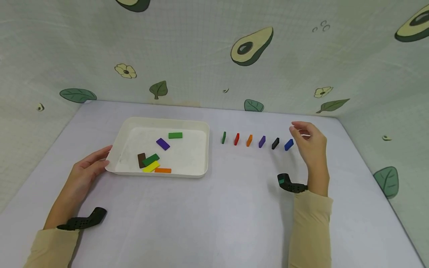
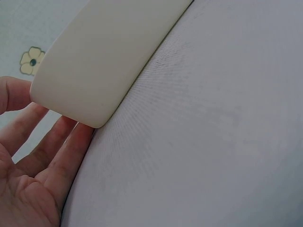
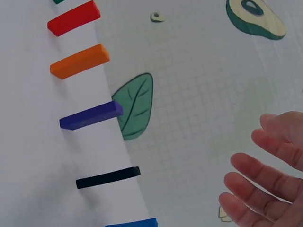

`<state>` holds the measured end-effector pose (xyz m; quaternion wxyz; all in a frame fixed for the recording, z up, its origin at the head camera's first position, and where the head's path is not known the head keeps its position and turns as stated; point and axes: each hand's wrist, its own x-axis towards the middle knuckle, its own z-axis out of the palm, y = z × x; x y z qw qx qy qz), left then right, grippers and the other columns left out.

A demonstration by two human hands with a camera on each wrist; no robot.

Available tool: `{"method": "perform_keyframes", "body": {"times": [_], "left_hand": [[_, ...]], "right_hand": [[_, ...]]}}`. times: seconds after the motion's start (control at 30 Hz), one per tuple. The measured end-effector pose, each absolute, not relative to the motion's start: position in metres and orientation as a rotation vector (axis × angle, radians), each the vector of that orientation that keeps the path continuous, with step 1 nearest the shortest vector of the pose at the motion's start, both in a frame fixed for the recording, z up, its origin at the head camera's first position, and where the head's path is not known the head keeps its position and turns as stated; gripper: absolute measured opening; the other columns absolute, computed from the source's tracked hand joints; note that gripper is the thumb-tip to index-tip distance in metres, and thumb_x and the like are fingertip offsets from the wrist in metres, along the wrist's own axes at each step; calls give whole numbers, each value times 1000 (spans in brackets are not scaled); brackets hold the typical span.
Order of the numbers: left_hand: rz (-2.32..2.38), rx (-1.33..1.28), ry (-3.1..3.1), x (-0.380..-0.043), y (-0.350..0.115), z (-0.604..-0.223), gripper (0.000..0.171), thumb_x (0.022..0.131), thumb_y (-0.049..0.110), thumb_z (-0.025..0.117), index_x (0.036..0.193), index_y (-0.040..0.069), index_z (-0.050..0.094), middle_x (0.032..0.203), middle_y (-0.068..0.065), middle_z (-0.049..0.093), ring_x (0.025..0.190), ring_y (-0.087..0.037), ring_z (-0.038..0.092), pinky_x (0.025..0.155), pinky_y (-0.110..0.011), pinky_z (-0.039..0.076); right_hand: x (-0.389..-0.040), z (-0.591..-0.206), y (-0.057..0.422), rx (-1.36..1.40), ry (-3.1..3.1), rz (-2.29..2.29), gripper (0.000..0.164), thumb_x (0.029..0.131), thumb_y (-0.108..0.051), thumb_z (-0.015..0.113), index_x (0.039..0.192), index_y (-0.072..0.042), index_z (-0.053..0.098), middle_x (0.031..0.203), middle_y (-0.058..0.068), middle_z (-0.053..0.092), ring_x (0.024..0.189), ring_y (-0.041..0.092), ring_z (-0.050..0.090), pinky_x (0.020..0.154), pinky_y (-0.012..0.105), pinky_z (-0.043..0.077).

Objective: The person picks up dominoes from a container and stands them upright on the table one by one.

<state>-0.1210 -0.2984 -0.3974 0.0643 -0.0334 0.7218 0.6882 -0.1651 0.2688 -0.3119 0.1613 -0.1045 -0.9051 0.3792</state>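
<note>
1. Left hand (image 1: 88, 167): I see its fingers extended, the thumb set a moderate gap from them. The fingertips touch the left end of the white tray (image 1: 191, 149) from outside; the thumb lies at the near left corner.
2. Right hand (image 1: 310, 143): empty and raised. Thumb and index tips stand very close together; whether they meet, I cannot tell. The other fingers bend loosely, with narrow gaps. The blue block (image 1: 289, 144) is the nearest thing.
3. Row, right of the tray: standing green block (image 1: 223, 137), red block (image 1: 237, 139), standing orange block (image 1: 249, 140), standing purple block (image 1: 262, 142), black block (image 1: 275, 143), then the blue block. All are upright, spaced apart.
4. Tray contents: far green block (image 1: 175, 135) and lying purple block (image 1: 163, 144) lie well inside, apart from each other. Towards the near wall, brown block (image 1: 141, 160), near green block (image 1: 151, 160), yellow block (image 1: 151, 166) and lying orange block (image 1: 163, 171) form a cluster, some overlapping.
5. Surface: a white table (image 1: 187, 223), with soft shadows near the right hand.
6. Room: pale cloth (image 1: 201, 44) with printed avocados, leaves and flowers hangs behind the table and at both sides.
7. Person: tan sleeves (image 1: 311, 227), and a black wrist device (image 1: 82, 221) on each arm.
</note>
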Motion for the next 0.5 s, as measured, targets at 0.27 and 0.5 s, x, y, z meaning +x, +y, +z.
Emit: {"method": "perform_keyframes", "body": {"times": [0.27,0.5], "left_hand": [[2083,-100,2170,-120,-299,-398,47,93,19,57,139,17,45,139,14,46,109,13,48,82,-1,41],[2062,-100,2189,-121,-298,-398,47,93,20,56,139,17,45,140,14,44,110,13,47,83,-1,41]], "right_hand": [[-160,-297,246,-159,-2561,1139,38,92,-37,55,118,-10,61,114,8,63,91,-6,50,83,13,42],[-157,-290,220,32,-2557,1183,35,92,-34,57,114,-8,63,109,7,65,92,-1,52,84,15,41]]}}
